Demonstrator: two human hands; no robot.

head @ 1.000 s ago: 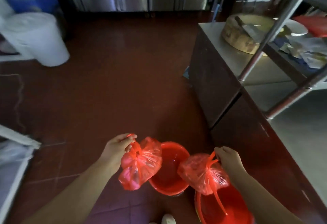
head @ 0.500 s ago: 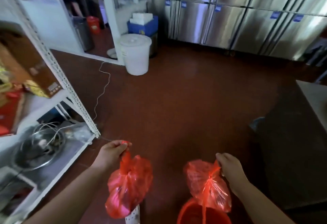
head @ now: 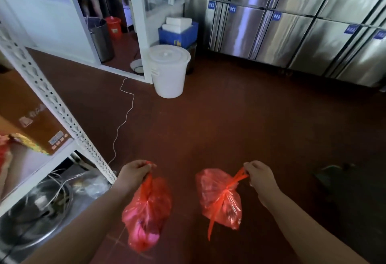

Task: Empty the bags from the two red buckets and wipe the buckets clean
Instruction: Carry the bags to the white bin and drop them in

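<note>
- Head view: steel fridge doors point(head: 292, 34) line the far wall beyond your red-brown floor point(head: 219, 128).
- White lidded bucket point(head: 169, 70) stands by the doorway.
- Your left hand point(head: 133, 173) pinches the left red bag point(head: 147, 213), hanging above the floor.
- Your right hand point(head: 261, 177) pinches the right red bag point(head: 219, 199) by its tied handles.

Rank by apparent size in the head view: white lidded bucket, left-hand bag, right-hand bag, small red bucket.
1. White lidded bucket
2. Left-hand bag and right-hand bag: alike, unranked; nearness inflates both
3. Small red bucket
</note>
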